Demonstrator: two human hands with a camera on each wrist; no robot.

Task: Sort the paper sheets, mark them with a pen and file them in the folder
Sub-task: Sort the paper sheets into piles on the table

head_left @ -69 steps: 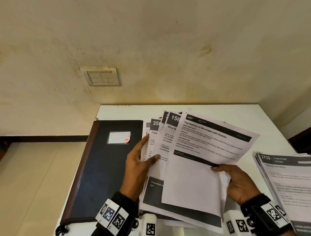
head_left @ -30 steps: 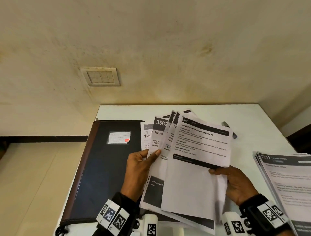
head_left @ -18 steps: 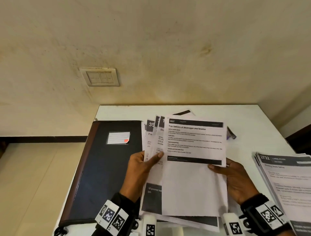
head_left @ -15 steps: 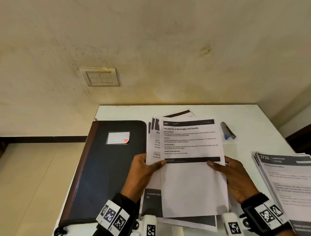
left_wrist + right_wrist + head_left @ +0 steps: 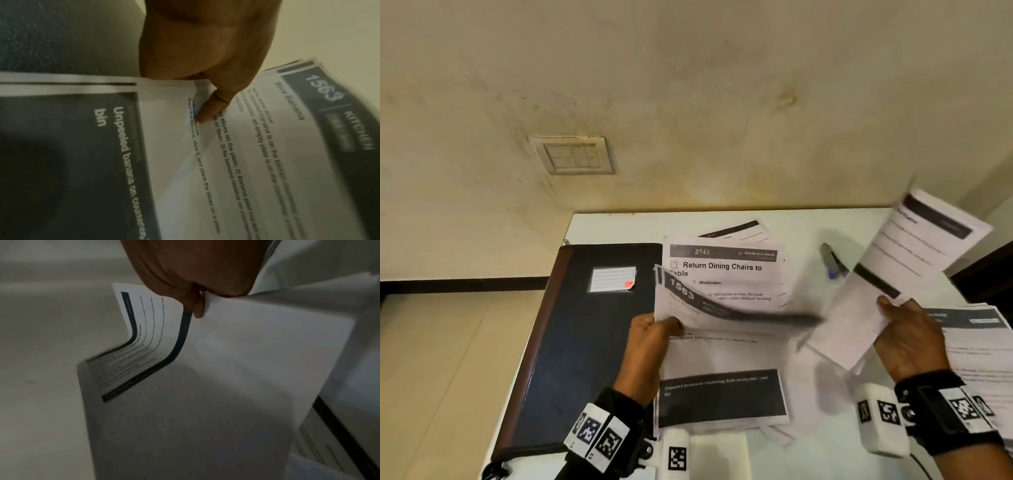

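1. Head view: the left hand (image 5: 650,346) grips the left edge of a bundle of sheets (image 5: 722,353) over the white table (image 5: 801,226), thumb on top beside the "1563" header. The right hand (image 5: 909,337) pinches one loose sheet (image 5: 893,274), lifted and tilted to the right, apart from the bundle. A closed dark folder (image 5: 582,342) lies flat just left of the bundle. The pen (image 5: 832,263) lies on the table between the bundle and the lifted sheet. A stack (image 5: 976,346) of printed pages sits at the table's right edge, partly under the right hand. A switch plate (image 5: 573,156) is on the wall.

2. Left wrist view: the hand (image 5: 205,48) clasps the sheets (image 5: 236,146), thumb pressed onto the "Slice Banana" page; the other fingers are hidden beneath. The folder (image 5: 61,35) shows at upper left.

3. Right wrist view: the hand (image 5: 195,267) pinches the sheet (image 5: 226,369) at its edge; the paper hangs curled, print facing the camera. The stack (image 5: 329,443) lies below at right.
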